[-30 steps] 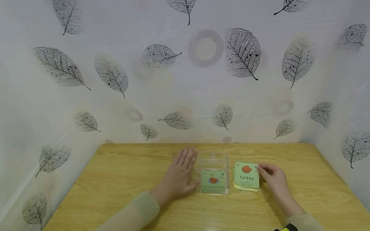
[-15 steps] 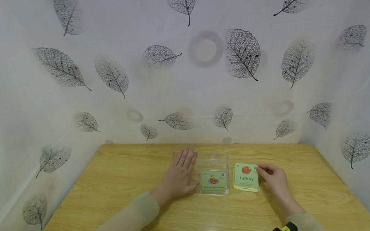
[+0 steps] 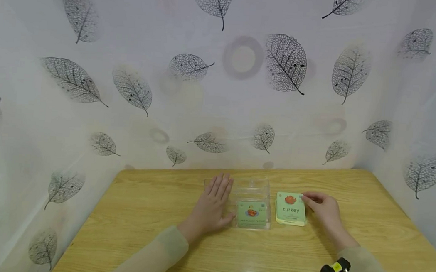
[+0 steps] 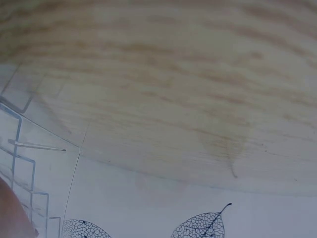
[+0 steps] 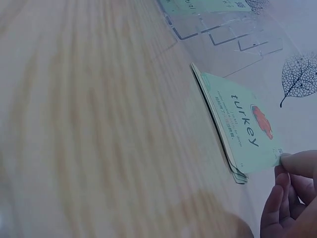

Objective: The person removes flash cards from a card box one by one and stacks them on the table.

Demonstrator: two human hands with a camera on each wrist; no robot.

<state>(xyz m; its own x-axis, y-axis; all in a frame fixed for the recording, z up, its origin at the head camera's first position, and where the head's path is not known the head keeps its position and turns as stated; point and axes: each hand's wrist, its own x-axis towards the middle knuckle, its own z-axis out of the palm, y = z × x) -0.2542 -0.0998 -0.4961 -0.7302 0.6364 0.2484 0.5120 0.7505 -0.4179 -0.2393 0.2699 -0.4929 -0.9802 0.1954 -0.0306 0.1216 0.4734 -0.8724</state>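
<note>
My left hand (image 3: 210, 206) lies with straight fingers over the left side of a clear plastic stepped holder (image 3: 251, 192). In the holder's front slot stands a green card (image 3: 252, 215) with a picture of food on a plate. To the right of the holder, a small stack of cards is topped by a green card printed "turkey" (image 3: 290, 211). My right hand (image 3: 324, 209) pinches that top card at its right edge. In the right wrist view, the thumb (image 5: 297, 162) presses on the card's corner with curled fingers below. Only a sliver of hand shows in the left wrist view.
The wooden table (image 3: 141, 231) meets a pale curtain with leaf prints (image 3: 238, 112) at its back and sides. A black device with a yellow label (image 3: 335, 270) sits by the right sleeve. The holder's back steps show no cards.
The stack's cards lie slightly more evenly under the turkey card, and the right fingertips have edged a touch left. The left hand and the holder stay put.
</note>
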